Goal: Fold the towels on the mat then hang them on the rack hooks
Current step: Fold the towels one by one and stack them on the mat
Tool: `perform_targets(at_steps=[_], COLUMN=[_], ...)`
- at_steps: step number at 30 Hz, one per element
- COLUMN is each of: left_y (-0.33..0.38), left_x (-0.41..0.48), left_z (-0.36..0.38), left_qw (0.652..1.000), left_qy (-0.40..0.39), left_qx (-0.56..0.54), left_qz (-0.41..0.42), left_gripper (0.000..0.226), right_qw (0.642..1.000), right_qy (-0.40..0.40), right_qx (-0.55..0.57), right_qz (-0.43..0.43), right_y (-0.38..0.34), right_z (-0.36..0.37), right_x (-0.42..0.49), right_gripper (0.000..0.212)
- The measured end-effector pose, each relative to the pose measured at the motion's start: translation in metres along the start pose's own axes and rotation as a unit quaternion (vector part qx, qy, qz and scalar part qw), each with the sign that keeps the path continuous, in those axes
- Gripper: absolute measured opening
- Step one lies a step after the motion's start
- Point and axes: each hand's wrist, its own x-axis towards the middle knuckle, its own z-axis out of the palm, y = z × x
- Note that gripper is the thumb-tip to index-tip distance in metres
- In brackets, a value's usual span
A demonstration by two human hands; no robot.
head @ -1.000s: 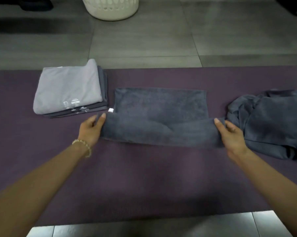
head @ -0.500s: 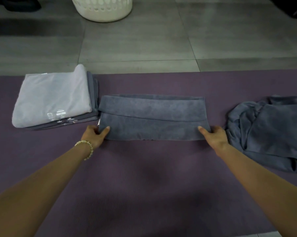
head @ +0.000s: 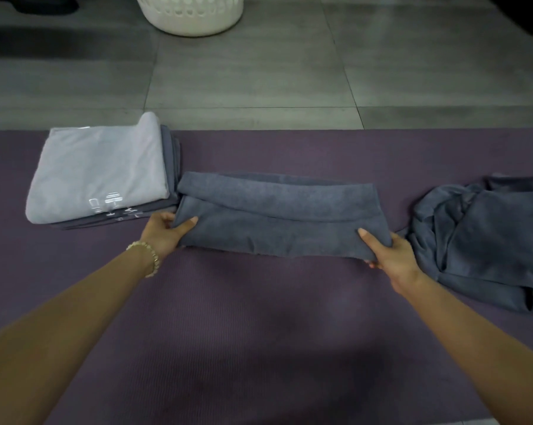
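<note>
Raised since half a second ago: near corners of folded slate-blue terry towel, now pinched and lifted slightly off purple ribbed mat; previously flat, with fingers merely resting at those corners.

- Far-left part of mat: stack of folded towels, pale lilac-grey one on top with white printed marks by its near edge, darker grey ones beneath. Right side just beside the slate-blue towel.
- Left hand: grasping near-left corner of slate-blue towel, thumb on top, fingers curled beneath. Pale beaded bracelet at wrist.
- Slate-blue towel: middle of mat, closer to far edge, long side running left to right. Far portion folded forward as a flap over near portion; near edge uneven.
- Right hand: grasping near-right corner, thumb on top, fingers tucked under.
- Right edge of mat: loose heap of crumpled slate-blue towels, just beside right hand, partly cut off by frame.
- Beyond far edge of mat: grey tiled floor; white perforated plastic laundry basket, left of centre, top cut off.
</note>
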Motion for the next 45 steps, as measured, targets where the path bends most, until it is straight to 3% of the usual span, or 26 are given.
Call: perform_targets(at_steps=[5, 8, 11, 13, 15, 17, 19, 22, 24, 26, 28, 29, 31, 32, 34, 35, 38, 41, 43, 45], left_y=[-0.05, -0.073, -0.074, -0.064, -0.054, -0.049, -0.048, -0.046, -0.042, -0.043, -0.044, -0.044, -0.035, -0.028, -0.012, -0.002, 0.025, 0.031, 0.022, 0.015], left_x=[-0.05, -0.07, -0.069, -0.06, -0.047, -0.033, -0.025, -0.015, -0.01, -0.003, 0.001, 0.001, -0.01, -0.017, -0.034, -0.045, -0.08, -0.105, -0.107, -0.102], left_z=[-0.032, -0.028, -0.025, -0.025, -0.022, -0.02, -0.018, -0.019, -0.022, -0.025, -0.031, -0.032, -0.033, -0.032, -0.032, -0.035, -0.053, -0.079, -0.091, -0.093], left_qw=[0.996, 0.991, 0.982, 0.921, 0.838, 0.802, 0.797, 0.777, 0.784, 0.768, 0.755, 0.772, 0.861, 0.912, 0.965, 0.975, 0.984, 0.948, 0.926, 0.929], left_qy=[-0.063, -0.087, -0.022, 0.015, -0.027, -0.097, -0.123, -0.077, -0.061, -0.048, -0.027, -0.027, -0.02, -0.017, -0.007, -0.008, -0.115, -0.311, -0.35, -0.332], left_qx=[0.059, 0.083, 0.175, 0.302, 0.405, 0.464, 0.483, 0.49, 0.475, 0.482, 0.478, 0.452, 0.335, 0.255, 0.125, 0.084, 0.017, -0.063, -0.089, -0.088], left_qz=[-0.024, -0.051, 0.073, 0.245, 0.363, 0.364, 0.34, 0.388, 0.395, 0.419, 0.448, 0.446, 0.383, 0.322, 0.229, 0.204, 0.136, -0.02, -0.11, -0.136], left_gripper=[0.039, 0.05, 0.075, 0.084, 0.082, 0.084, 0.08, 0.058, 0.048, 0.044, 0.028, 0.024, 0.009, 0.008, 0.017, 0.019, 0.031, 0.053, 0.074, 0.073], right_qw=[0.995, 0.991, 0.986, 0.954, 0.895, 0.84, 0.815, 0.812, 0.806, 0.802, 0.825, 0.86, 0.94, 0.964, 0.984, 0.986, 0.974, 0.948, 0.936, 0.932], right_qy=[-0.063, -0.061, -0.03, -0.019, -0.038, -0.085, -0.112, -0.103, -0.1, -0.088, -0.07, -0.066, -0.086, -0.097, -0.104, -0.119, -0.223, -0.305, -0.337, -0.348], right_qx=[-0.075, -0.12, -0.16, -0.254, -0.346, -0.416, -0.464, -0.482, -0.484, -0.481, -0.439, -0.39, -0.248, -0.168, -0.059, -0.025, 0.03, 0.071, 0.071, 0.069], right_qz=[0.009, 0.02, -0.046, -0.16, -0.277, -0.339, -0.329, -0.313, -0.324, -0.343, -0.349, -0.324, -0.22, -0.18, -0.128, -0.112, -0.034, 0.05, 0.069, 0.074], right_y=[0.036, 0.056, 0.064, 0.063, 0.058, 0.06, 0.064, 0.059, 0.056, 0.053, 0.049, 0.044, 0.025, 0.014, -0.005, -0.013, -0.028, -0.03, -0.031, -0.028], right_z=[-0.035, -0.037, -0.038, -0.038, -0.035, -0.03, -0.031, -0.037, -0.04, -0.042, -0.044, -0.045, -0.046, -0.046, -0.053, -0.057, -0.073, -0.091, -0.094, -0.089], right_x=[-0.058, -0.072, -0.071, -0.063, -0.051, -0.035, -0.021, -0.007, 0.0, 0.007, 0.011, 0.009, -0.003, -0.012, -0.029, -0.039, -0.063, -0.075, -0.08, -0.081], right_gripper=[0.028, 0.028, 0.055, 0.071, 0.072, 0.065, 0.067, 0.065, 0.053, 0.042, 0.03, 0.025, 0.02, 0.032, 0.061, 0.063, 0.071, 0.059, 0.05, 0.032])
